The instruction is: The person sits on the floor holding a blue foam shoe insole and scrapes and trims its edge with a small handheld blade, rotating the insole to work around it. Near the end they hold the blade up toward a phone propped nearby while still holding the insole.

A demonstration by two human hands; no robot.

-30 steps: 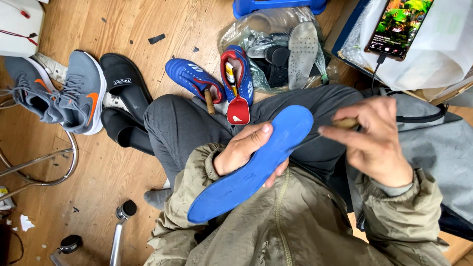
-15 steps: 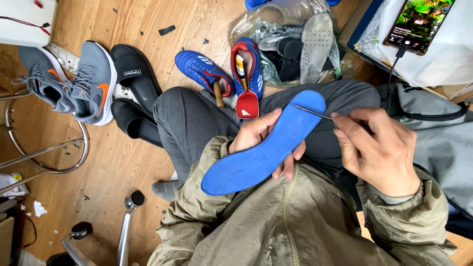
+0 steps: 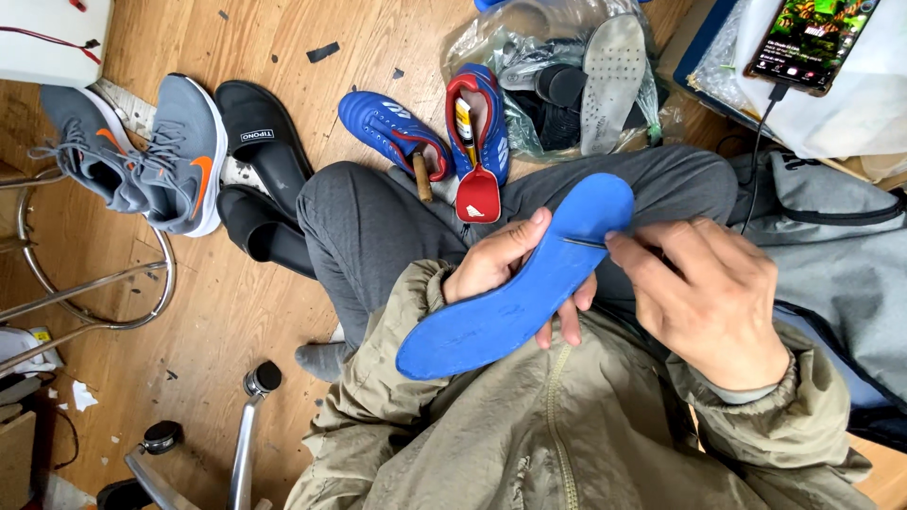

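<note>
A blue shoe insole [image 3: 515, 283] lies tilted across my lap, toe end up to the right. My left hand [image 3: 505, 269] grips it from behind, thumb on its top face and fingers curled under its lower edge. My right hand [image 3: 704, 293] pinches a thin dark pointed tool [image 3: 586, 242] whose tip rests on the insole near the toe end. Two blue shoes with red trim [image 3: 444, 132] lie on the floor just beyond my knees.
A pair of grey sneakers [image 3: 142, 151] and black slides [image 3: 260, 170] sit on the wooden floor at left. A clear plastic bag with grey insoles [image 3: 586, 76] is behind the blue shoes. A lit phone [image 3: 812, 42] on a cable rests top right. Metal stool legs [image 3: 104, 283] stand at left.
The right hand has come in from above the insole and brought the thin tool's tip onto its toe end. The left hand keeps its hold; the view has shifted slightly.
</note>
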